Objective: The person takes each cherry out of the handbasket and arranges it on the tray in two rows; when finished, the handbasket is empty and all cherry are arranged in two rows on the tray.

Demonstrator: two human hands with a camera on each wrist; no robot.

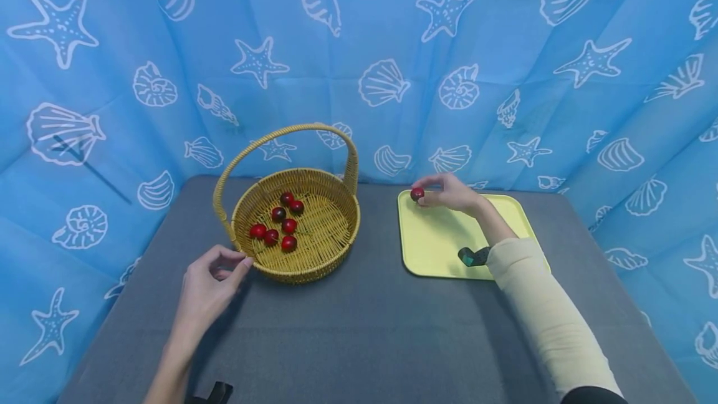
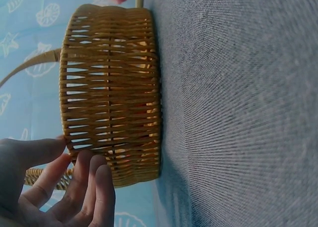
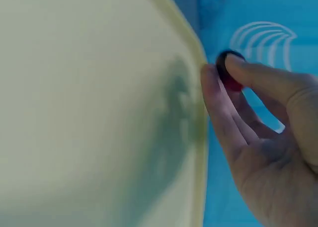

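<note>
Right of centre in the head view: one dark red fruit [image 1: 417, 194], pinched between thumb and fingers of my right grip [image 1: 449, 194], at the upper left corner of a yellow tray [image 1: 434, 251]; whether fruit touches tray, cannot tell. Left of centre, a wicker basket [image 1: 325, 235] with seven more red fruits [image 1: 289, 226]; my left grip [image 1: 207, 285] pinches its lower left rim. Grey counter [image 1: 359, 341] beneath; blue shell-print curtain [image 1: 381, 11] across the top.

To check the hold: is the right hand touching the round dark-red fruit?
Touching. The right wrist view shows the right hand pinching the round dark-red fruit, thumb tip lying against it.
</note>
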